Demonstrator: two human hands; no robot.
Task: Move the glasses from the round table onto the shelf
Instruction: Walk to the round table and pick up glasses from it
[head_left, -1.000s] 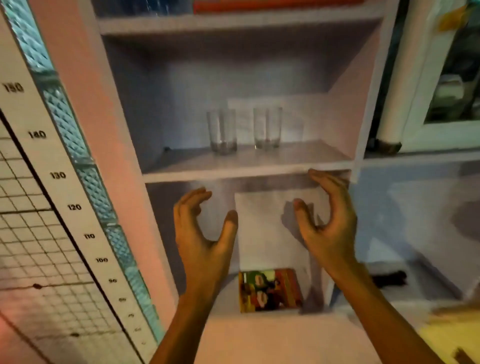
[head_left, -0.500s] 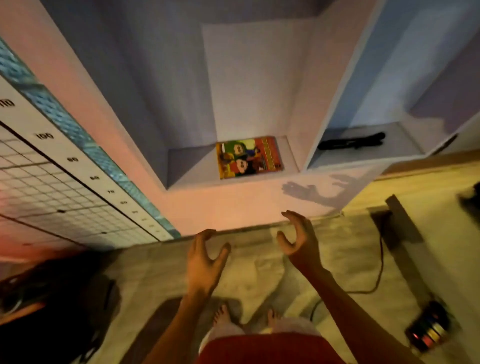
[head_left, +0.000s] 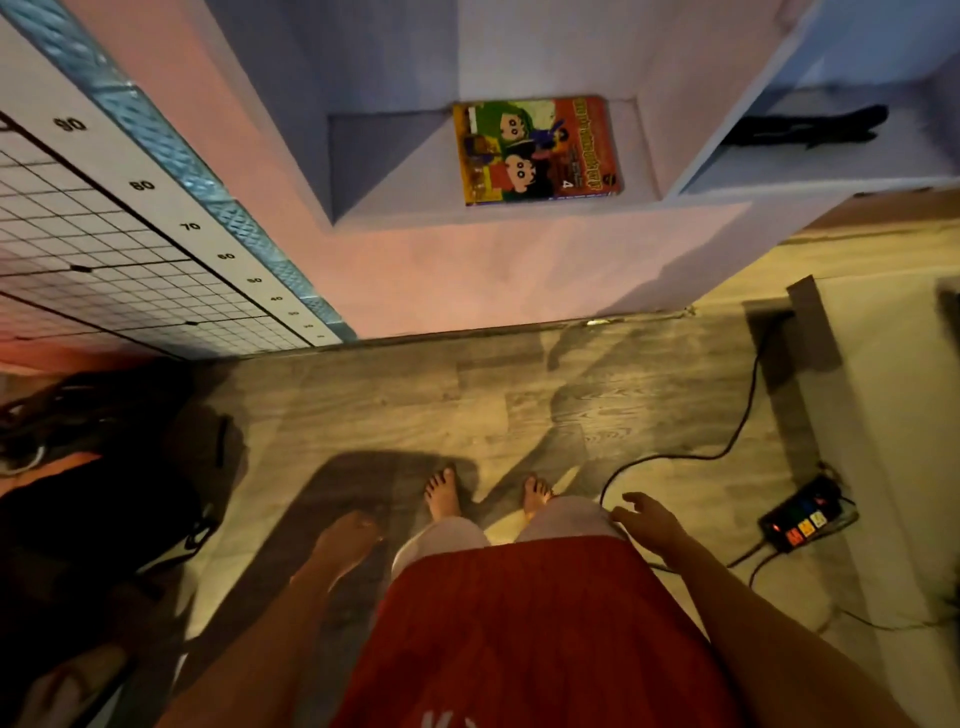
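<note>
step: between carries, judged | left hand (head_left: 345, 535) and right hand (head_left: 649, 525) hung low in frame, each grip spread, empty | glasses, round worktop out of view | next: turn to fetch another glass

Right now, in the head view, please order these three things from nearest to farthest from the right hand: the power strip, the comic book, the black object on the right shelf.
From the right hand:
1. Power strip, on the floor, just to the hand's right.
2. Comic book, lying flat in the lower middle shelf compartment, far ahead.
3. Black object, in the right compartment, slightly farther than the book.
</note>
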